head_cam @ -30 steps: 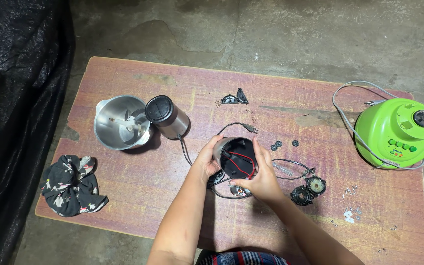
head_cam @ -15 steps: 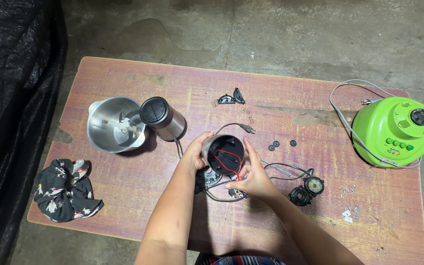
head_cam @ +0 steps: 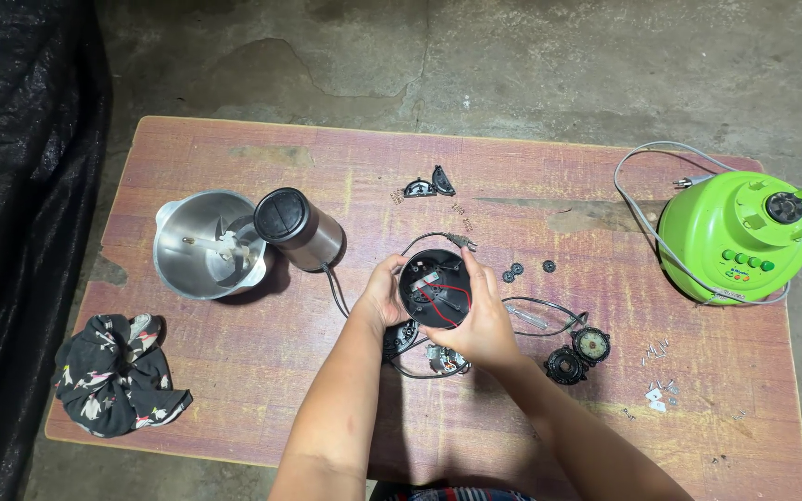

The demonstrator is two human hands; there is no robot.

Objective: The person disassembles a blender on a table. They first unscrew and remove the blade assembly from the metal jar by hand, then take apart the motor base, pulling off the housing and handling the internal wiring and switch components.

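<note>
Reddish worktop [head_cam: 234,158] on concrete floor; green appliance base [head_cam: 730,237] at far right, steel bowl [head_cam: 204,243] and steel motor can [head_cam: 301,227] at left, patterned cloth [head_cam: 113,373] near the left corner. Centre: both hands cup a round black housing [head_cam: 433,288], open side up, red wires inside. Left hand [head_cam: 381,297] fingers curl on its rim; right hand [head_cam: 485,320] fingers wrap the far side. Likely light, rigid plastic; wires fragile, so grip by the rim. Loose screws [head_cam: 656,376] scattered right.
</note>
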